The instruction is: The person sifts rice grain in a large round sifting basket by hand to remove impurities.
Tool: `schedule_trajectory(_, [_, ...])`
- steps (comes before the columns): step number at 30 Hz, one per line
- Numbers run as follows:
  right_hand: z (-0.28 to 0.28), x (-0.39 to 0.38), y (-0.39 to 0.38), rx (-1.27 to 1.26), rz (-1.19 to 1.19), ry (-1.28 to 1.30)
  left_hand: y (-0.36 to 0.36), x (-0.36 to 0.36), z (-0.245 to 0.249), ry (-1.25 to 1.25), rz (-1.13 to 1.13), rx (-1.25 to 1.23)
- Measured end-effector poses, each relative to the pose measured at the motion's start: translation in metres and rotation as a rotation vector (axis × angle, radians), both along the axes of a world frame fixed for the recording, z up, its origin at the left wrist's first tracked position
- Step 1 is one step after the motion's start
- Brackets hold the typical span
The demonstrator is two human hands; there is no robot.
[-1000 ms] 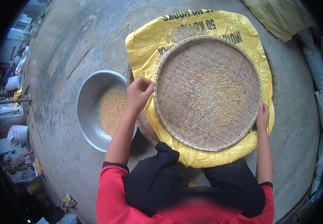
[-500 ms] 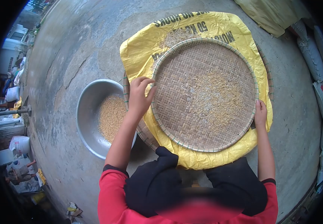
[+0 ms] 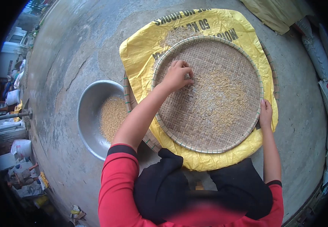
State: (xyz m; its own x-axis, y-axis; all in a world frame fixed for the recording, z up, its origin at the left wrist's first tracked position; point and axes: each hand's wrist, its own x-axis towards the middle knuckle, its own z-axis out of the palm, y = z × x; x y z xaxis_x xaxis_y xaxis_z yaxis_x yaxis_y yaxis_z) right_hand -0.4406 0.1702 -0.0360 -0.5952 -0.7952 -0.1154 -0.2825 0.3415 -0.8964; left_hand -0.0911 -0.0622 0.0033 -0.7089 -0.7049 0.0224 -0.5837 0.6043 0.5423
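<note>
A round woven winnowing basket (image 3: 179, 117) lies over a yellow sack (image 3: 141, 49). On its weave, right of the middle, spreads a patch of husked-looking yellow grain mixed with whitish bits (image 3: 220, 102). My left hand (image 3: 178, 76) is inside the basket at the left edge of this grain, its fingers curled towards the thumb; whatever they may hold is too small to make out. At the right side, my right hand (image 3: 265, 113) grips the basket's rim, with the fingers partly hidden beneath it.
A metal basin (image 3: 88, 113) with grain (image 3: 112, 117) stands on the concrete floor at left. Pale chaff (image 3: 181, 36) lies on the sack beyond the basket. Another basket's edge (image 3: 271, 72) shows under the sack. Filled sacks (image 3: 317, 56) line the right side.
My left hand has moved from beside the basket's left rim to inside it, by the grain, and its fingers have curled in. My right hand stays at the rim.
</note>
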Motion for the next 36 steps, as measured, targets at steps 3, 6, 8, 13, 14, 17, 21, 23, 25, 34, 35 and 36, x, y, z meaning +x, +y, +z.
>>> schedule_trajectory(3, [-0.002, -0.001, 0.001, 0.005, 0.000, 0.025, 0.000, -0.001, -0.005, 0.012, 0.024, -0.013])
schedule_trajectory(6, [-0.005, -0.004, 0.001, 0.008, 0.002, 0.058, 0.000, 0.000, -0.008, 0.026, 0.048, -0.013])
schedule_trajectory(8, [-0.004, -0.002, 0.000, 0.008, 0.006, 0.060, 0.001, 0.001, -0.012, 0.096, 0.074, 0.001])
schedule_trajectory(13, [-0.001, 0.000, 0.000, 0.013, -0.016, 0.027, -0.004, 0.002, -0.003, 0.237, 0.239, 0.229])
schedule_trajectory(14, [0.000, 0.001, 0.000, 0.013, -0.015, 0.024, -0.004, 0.005, 0.004, 0.252, 0.335, 0.451])
schedule_trajectory(17, [0.003, 0.001, -0.001, 0.022, 0.002, 0.009, -0.001, 0.027, 0.003, 0.539, 0.379, 0.487])
schedule_trajectory(21, [0.000, 0.000, 0.000, 0.018, -0.005, 0.051, 0.035, 0.088, 0.035, 0.720, 0.670, 0.609])
schedule_trajectory(23, [-0.001, -0.001, 0.000, 0.021, -0.002, 0.059, 0.056, 0.133, 0.036, 0.790, 0.823, 0.522])
schedule_trajectory(25, [0.002, 0.002, 0.000, 0.015, -0.011, 0.063, 0.074, 0.179, 0.030, 0.816, 0.989, 0.363])
schedule_trajectory(34, [0.002, 0.002, -0.001, 0.021, -0.001, 0.065, 0.094, 0.207, 0.005, 0.168, 1.033, -0.374])
schedule_trajectory(35, [0.002, 0.002, -0.001, 0.023, -0.005, 0.081, 0.089, 0.186, 0.013, 0.170, 0.846, -0.385])
schedule_trajectory(36, [0.004, 0.003, -0.002, 0.024, 0.000, 0.085, 0.086, 0.166, 0.017, 0.155, 0.772, -0.465])
